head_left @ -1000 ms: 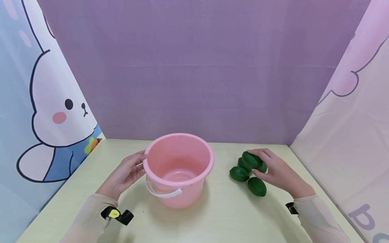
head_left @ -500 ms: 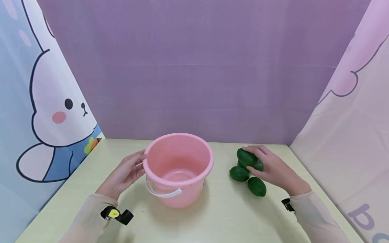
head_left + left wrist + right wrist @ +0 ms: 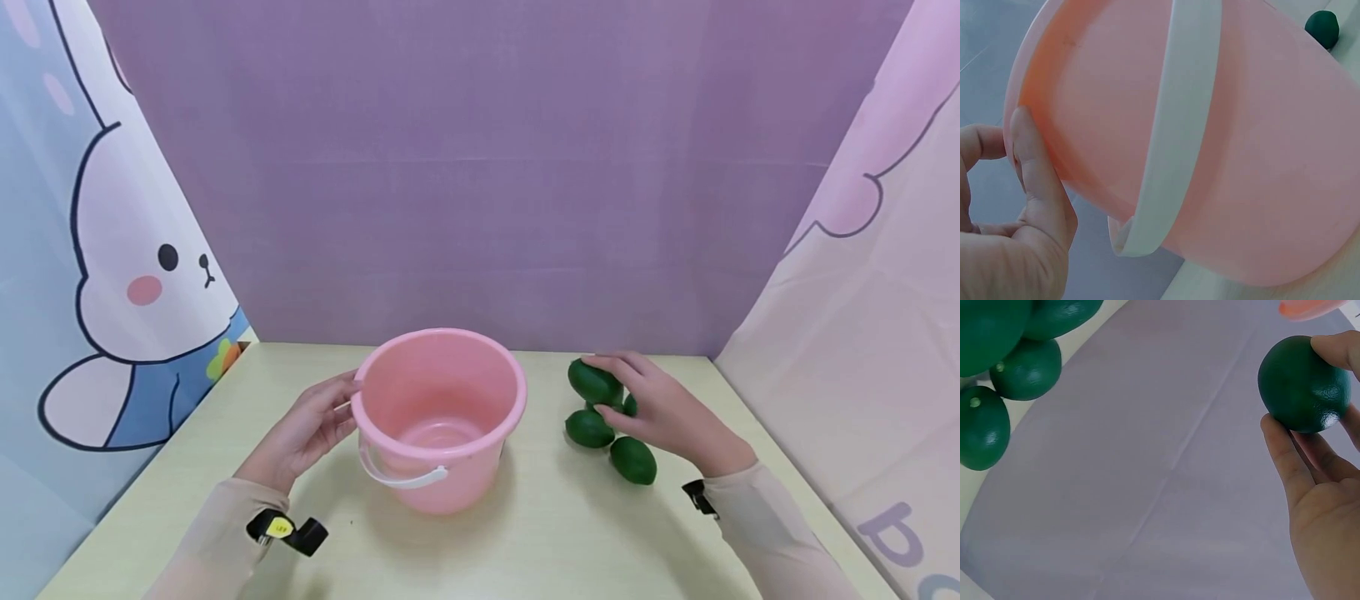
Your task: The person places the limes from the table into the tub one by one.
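Note:
A pink bucket (image 3: 453, 483) with a white handle (image 3: 405, 480) stands upright on the table. My left hand (image 3: 311, 429) pinches its rim at the left side, thumb and fingers on either side of the edge in the left wrist view. To the bucket's right, my right hand (image 3: 663, 412) grips a dark green lime (image 3: 592, 382) between thumb and fingertips. In the right wrist view this lime (image 3: 1297, 384) appears apart from the others. Several more limes (image 3: 633, 460) lie on the table under and in front of that hand, some partly hidden by it.
The pale table (image 3: 525, 558) meets a purple cloth backdrop (image 3: 480, 183) at its far edge. A printed rabbit panel (image 3: 157, 250) rises on the left, a pale pink panel (image 3: 877, 358) on the right. The bucket's inside shows only its bare bottom.
My right hand has lifted one lime off the heap and moved it left and slightly up, towards the bucket. My left hand and the bucket have stayed in place.

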